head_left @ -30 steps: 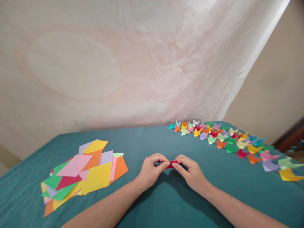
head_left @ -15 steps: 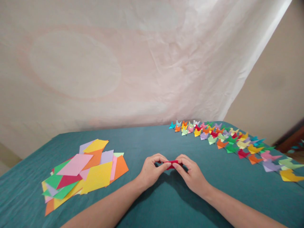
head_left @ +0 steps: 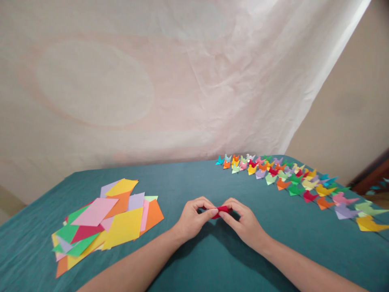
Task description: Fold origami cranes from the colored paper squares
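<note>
A small folded piece of red paper (head_left: pixel 223 209) is pinched between both hands, above the middle of the table near me. My left hand (head_left: pixel 194 219) grips its left end between thumb and fingers. On the right end, my right hand (head_left: pixel 244 221) presses with its thumb on the near face and its fingers behind. The fingers cover much of the paper, so its full folded shape is hidden. Shadows of both hands fall on the cloth below.
Loose coloured paper sheets (head_left: pixel 124 229) lie overlapping at the left of the green cloth-covered table (head_left: pixel 179 182). Several rows of small folded paper birds (head_left: pixel 283 184) stand along the right side to the far edge. Behind hangs a pale cloth (head_left: pixel 170 81).
The right thumb has shifted slightly left along the red paper, and a little more of the paper shows. Both hands otherwise stay in place; the view has moved very slightly.
</note>
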A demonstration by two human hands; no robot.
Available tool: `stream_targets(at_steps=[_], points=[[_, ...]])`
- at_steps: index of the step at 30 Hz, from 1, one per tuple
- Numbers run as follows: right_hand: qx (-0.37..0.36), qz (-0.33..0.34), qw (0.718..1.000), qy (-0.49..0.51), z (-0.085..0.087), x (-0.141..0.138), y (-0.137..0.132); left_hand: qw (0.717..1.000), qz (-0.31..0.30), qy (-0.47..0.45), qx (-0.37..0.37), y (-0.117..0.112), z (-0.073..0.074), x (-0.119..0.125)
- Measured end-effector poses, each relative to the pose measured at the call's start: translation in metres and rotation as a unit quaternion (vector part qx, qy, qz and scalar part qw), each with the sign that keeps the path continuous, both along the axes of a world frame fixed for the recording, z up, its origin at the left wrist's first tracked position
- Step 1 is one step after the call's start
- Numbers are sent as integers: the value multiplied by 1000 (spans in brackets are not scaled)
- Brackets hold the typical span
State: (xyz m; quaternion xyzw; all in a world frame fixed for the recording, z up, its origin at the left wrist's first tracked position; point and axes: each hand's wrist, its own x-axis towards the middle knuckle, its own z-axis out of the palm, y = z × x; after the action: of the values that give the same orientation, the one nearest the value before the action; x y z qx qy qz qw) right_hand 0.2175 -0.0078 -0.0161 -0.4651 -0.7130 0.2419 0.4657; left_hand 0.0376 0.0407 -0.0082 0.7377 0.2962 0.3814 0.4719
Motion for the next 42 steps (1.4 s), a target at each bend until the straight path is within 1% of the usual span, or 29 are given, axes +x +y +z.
stream_targets(at_steps=[5, 12, 15, 20, 23, 29, 32, 34, 37, 39, 42], points=[[2, 17, 1000, -6, 0, 0, 0, 1000, -3, 2, -1, 1, -4, 0], [9, 13, 999, -29, 2, -4, -1, 1000, 7, 15, -12, 1, -4, 2], [7, 7, 1000, -29, 1, -4, 0, 999, 16, 0, -45, 2, -6, 3], [-2, -13, 1000, -22, 1, -2, 3, 986, 37, -78, -139, 5, -8, 7], [-4, -19, 1000, -18, 1, 0, 4, 982, 44, -87, -159, 6, -8, 7], [-17, -38, 999, -19, -2, 1, 5, 982, 52, -83, -159, 7, -10, 7], [-23, -42, 999, -22, -3, 1, 4, 985, 41, -71, -154, 7, -10, 6], [-22, -33, 999, -23, -3, 1, 3, 991, 32, -37, -128, 6, -10, 5], [-20, -16, 999, -25, -1, 0, 2, 997, 38, 25, -69, 5, -8, 4], [-22, -9, 999, -28, 0, -1, 1, 997, 43, 39, -53, 4, -7, 4], [-24, -2, 999, -28, 0, -1, 1, 996, 43, 11, -78, 3, -8, 5]])
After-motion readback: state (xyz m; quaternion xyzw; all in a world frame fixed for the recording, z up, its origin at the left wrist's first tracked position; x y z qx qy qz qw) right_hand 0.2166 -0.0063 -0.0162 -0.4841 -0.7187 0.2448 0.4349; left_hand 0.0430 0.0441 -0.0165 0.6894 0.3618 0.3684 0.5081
